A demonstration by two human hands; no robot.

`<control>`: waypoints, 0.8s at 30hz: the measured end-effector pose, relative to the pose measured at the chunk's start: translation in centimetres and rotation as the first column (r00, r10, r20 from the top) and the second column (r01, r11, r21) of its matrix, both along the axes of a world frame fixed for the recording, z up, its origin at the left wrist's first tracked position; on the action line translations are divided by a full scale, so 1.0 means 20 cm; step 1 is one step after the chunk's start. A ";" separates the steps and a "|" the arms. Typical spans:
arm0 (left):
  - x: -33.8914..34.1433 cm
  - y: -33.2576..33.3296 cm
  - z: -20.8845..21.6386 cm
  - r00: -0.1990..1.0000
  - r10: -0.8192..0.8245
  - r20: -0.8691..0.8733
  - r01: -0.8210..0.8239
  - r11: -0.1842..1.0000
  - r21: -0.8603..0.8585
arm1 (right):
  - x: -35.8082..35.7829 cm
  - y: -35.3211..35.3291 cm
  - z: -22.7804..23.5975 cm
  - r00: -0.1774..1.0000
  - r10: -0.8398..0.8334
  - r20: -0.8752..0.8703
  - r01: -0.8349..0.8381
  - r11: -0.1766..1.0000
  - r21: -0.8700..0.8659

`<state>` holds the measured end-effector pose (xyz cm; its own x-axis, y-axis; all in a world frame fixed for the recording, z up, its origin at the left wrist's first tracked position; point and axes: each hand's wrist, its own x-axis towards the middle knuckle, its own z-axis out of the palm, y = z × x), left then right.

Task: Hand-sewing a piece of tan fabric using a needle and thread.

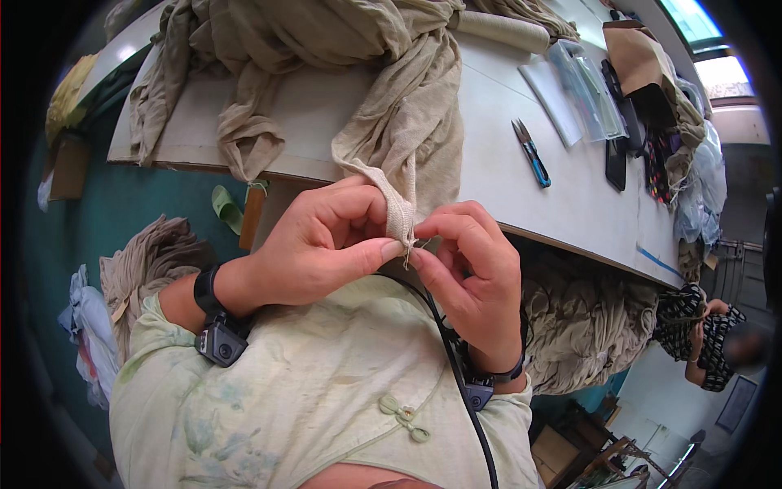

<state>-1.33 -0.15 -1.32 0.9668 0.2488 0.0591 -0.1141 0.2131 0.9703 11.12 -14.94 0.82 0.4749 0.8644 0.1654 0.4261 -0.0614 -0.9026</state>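
Observation:
My left hand [330, 240] is closed on the end of a beige knitted fabric band [397, 213], with the thumb pressed near its tip. My right hand [472, 273] pinches at the same tip, thumb and forefinger closed on loose thread ends [407, 257] that hang there. The band runs up into a long, crumpled piece of beige cloth [415, 106] draped over the table's front edge. Beyond my right hand, a pair of thread snips [532, 153] with blue and black handles lies on the tabletop.
The white table [497, 122] spans the far side. It bears a fabric roll [505, 31], a clear plastic box [588, 94], a black phone [616, 165] and a brown paper bag [639, 61]. Cloth heaps [582, 326] lie below. A person in checked clothing [696, 334] is at far right.

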 end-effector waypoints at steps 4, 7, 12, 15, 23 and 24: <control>0.00 0.00 0.02 0.998 -0.015 -0.058 0.013 0.999 -0.039 | 0.05 -0.01 -0.07 0.982 0.112 -0.152 -0.101 0.992 0.076; -0.01 0.00 0.01 0.996 -0.029 -0.081 0.025 0.999 -0.047 | 0.06 -0.04 0.02 0.941 0.038 -0.337 -0.072 0.993 -0.089; 0.00 0.00 0.01 0.993 -0.029 -0.115 0.051 0.981 0.190 | 0.11 0.01 0.10 0.967 0.160 0.201 -0.165 0.986 0.006; 0.02 0.00 0.08 0.995 -0.028 -0.096 0.061 0.931 0.359 | 0.12 0.06 0.11 0.931 0.214 0.295 -0.242 0.968 0.061; 0.01 0.01 0.08 0.992 0.011 -0.124 0.038 0.920 0.389 | 0.15 0.05 0.04 0.955 0.224 0.194 -0.231 0.973 0.016; 0.01 0.01 0.07 0.992 0.013 -0.124 0.036 0.921 0.389 | 0.14 0.03 0.05 0.978 0.165 0.125 -0.161 0.986 -0.045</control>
